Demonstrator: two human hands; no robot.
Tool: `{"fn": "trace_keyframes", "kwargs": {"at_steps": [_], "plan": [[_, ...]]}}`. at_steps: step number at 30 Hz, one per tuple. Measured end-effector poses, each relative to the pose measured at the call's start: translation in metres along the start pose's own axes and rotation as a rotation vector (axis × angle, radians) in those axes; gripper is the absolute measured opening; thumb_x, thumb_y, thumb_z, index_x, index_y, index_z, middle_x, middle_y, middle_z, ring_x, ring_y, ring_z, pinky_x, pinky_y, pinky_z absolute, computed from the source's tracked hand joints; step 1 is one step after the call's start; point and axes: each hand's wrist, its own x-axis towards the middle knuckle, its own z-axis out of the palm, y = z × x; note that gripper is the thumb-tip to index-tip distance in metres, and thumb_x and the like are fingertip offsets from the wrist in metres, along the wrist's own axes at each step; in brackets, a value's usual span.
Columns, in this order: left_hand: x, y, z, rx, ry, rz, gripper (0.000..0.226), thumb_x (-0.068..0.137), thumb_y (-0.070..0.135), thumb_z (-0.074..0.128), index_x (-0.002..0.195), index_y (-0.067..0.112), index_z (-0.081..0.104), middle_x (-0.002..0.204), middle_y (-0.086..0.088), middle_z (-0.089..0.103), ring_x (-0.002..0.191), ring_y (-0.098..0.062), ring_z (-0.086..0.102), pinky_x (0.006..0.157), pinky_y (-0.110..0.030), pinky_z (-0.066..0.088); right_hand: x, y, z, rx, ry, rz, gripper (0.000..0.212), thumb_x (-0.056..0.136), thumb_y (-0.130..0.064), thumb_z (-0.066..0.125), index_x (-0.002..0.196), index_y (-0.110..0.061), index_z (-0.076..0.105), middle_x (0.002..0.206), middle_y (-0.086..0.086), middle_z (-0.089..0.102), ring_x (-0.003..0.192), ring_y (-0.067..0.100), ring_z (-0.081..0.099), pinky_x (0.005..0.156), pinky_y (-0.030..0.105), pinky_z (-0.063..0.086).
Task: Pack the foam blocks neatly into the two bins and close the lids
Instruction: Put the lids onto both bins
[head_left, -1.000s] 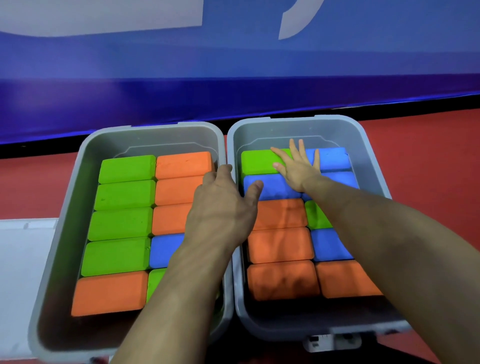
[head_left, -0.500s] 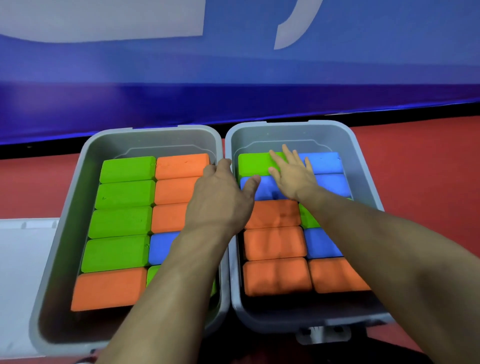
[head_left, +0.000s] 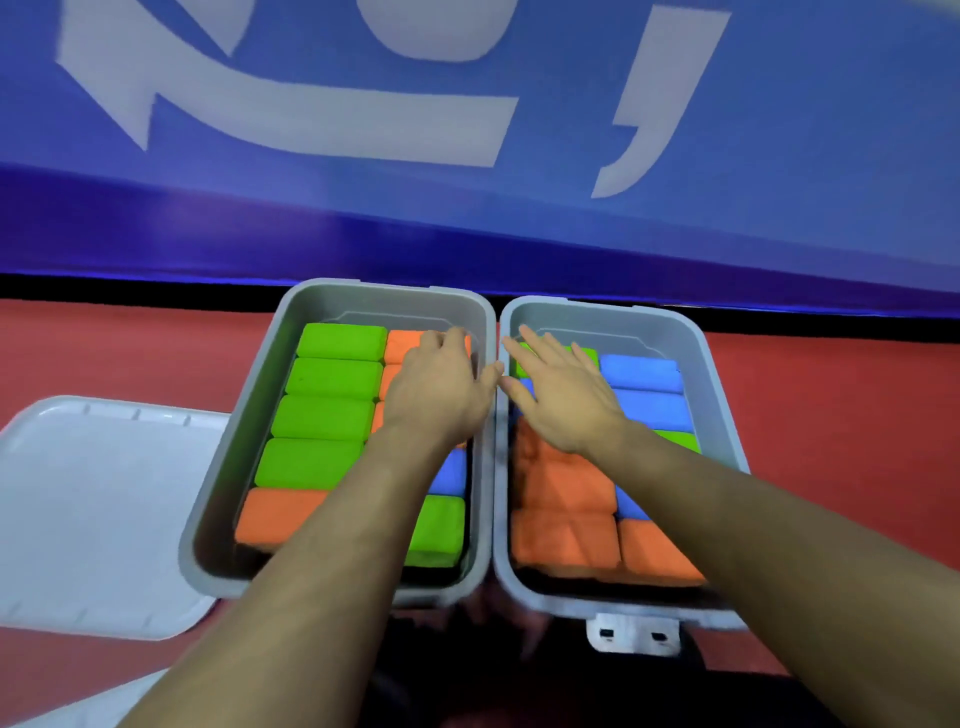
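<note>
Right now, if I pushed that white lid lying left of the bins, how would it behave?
The white lid looks thin and flat, so probably light and slightly flexible. Lying flat on the red surface, it would likely slide, not tip.

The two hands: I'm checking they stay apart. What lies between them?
In the head view, the touching rims of the left bin and right bin lie between left hand and right hand.

Two grey bins, left bin (head_left: 234, 467) and right bin (head_left: 722, 415), sit side by side, lids off, each packed flat with green, orange and blue foam blocks (head_left: 332, 379). A white lid (head_left: 98, 514) lies left of them.
</note>
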Motion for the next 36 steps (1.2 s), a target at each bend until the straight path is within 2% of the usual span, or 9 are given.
{"fn": "trace_keyframes", "kwargs": {"at_steps": [8,11,14,18,21,26,29,32,36], "plan": [[-0.032,-0.111,-0.089,0.096,0.085,-0.125,0.064,0.096,0.054,0.053,0.141,0.009,0.044,0.138,-0.020,0.047,0.129,-0.042,0.047,0.105,-0.050,0.042,0.013,-0.145,0.000,-0.069,-0.048,-0.236,0.061,0.105,-0.053,0.033,0.160,-0.032,0.018,0.169,-0.004,0.011,0.155,0.024,0.014,0.125,0.046,0.007],[-0.051,-0.192,-0.118,-0.033,0.146,-0.329,0.064,0.096,0.051,0.054,0.142,0.007,0.044,0.140,-0.021,0.048,0.130,-0.042,0.047,0.106,-0.048,0.040,0.021,-0.205,0.020,-0.087,-0.113,-0.325,0.062,0.105,-0.054,0.031,0.160,-0.033,0.013,0.170,-0.004,0.007,0.156,0.024,0.011,0.125,0.045,0.006],[-0.086,-0.272,-0.125,-0.351,0.191,-0.624,0.070,0.098,0.049,0.054,0.149,0.003,0.038,0.151,-0.017,0.045,0.137,-0.036,0.044,0.110,-0.042,0.037,0.028,-0.265,0.049,-0.071,-0.176,-0.422,0.062,0.105,-0.054,0.030,0.161,-0.034,0.012,0.170,-0.006,0.005,0.156,0.022,0.008,0.126,0.045,0.003],[-0.131,-0.365,-0.096,-0.793,0.282,-1.049,0.070,0.098,0.050,0.054,0.149,0.004,0.039,0.147,-0.012,0.047,0.128,-0.037,0.049,0.106,-0.048,0.043,0.037,-0.331,0.099,-0.077,-0.227,-0.553,0.064,0.104,-0.056,0.031,0.161,-0.034,0.012,0.170,-0.007,0.007,0.156,0.020,0.008,0.126,0.043,0.003],[-0.154,-0.416,-0.059,-0.922,0.333,-1.191,0.065,0.097,0.049,0.057,0.142,0.003,0.044,0.131,-0.008,0.052,0.109,-0.030,0.051,0.098,-0.044,0.048,0.042,-0.362,0.137,-0.147,-0.263,-0.671,0.065,0.104,-0.059,0.026,0.161,-0.034,0.010,0.170,-0.006,0.004,0.156,0.021,0.005,0.126,0.043,0.001],[-0.169,-0.466,-0.003,-1.130,0.390,-1.310,0.048,0.097,0.043,0.061,0.129,0.009,0.053,0.121,-0.004,0.057,0.110,-0.027,0.055,0.097,-0.037,0.045,0.064,-0.377,0.191,-0.272,-0.344,-0.815,0.068,0.102,-0.065,0.020,0.161,-0.036,0.005,0.170,-0.006,-0.001,0.156,0.021,-0.003,0.125,0.046,-0.006],[-0.166,-0.490,0.022,-1.202,0.416,-1.388,0.061,0.092,0.048,0.065,0.137,0.010,0.052,0.133,-0.007,0.061,0.128,-0.030,0.055,0.104,-0.041,0.045,0.075,-0.376,0.214,-0.241,-0.344,-0.804,0.068,0.101,-0.066,0.021,0.161,-0.036,0.008,0.170,-0.006,0.001,0.156,0.023,-0.002,0.125,0.046,-0.007],[-0.159,-0.514,0.049,-1.323,0.407,-1.418,0.079,0.082,0.058,0.071,0.143,0.013,0.048,0.135,-0.001,0.057,0.119,-0.025,0.056,0.100,-0.037,0.045,0.076,-0.371,0.233,-0.226,-0.326,-0.796,0.069,0.100,-0.068,0.021,0.161,-0.035,0.012,0.170,-0.005,0.006,0.156,0.022,0.001,0.125,0.047,-0.006],[-0.150,-0.550,0.088,-1.459,0.545,-1.466,0.094,0.063,0.068,0.074,0.140,0.018,0.052,0.135,-0.001,0.062,0.118,-0.026,0.062,0.105,-0.044,0.049,0.075,-0.367,0.243,-0.190,-0.270,-0.786,0.070,0.100,-0.068,0.021,0.160,-0.034,0.017,0.169,-0.004,0.013,0.156,0.020,0.009,0.126,0.047,0.001]]}}
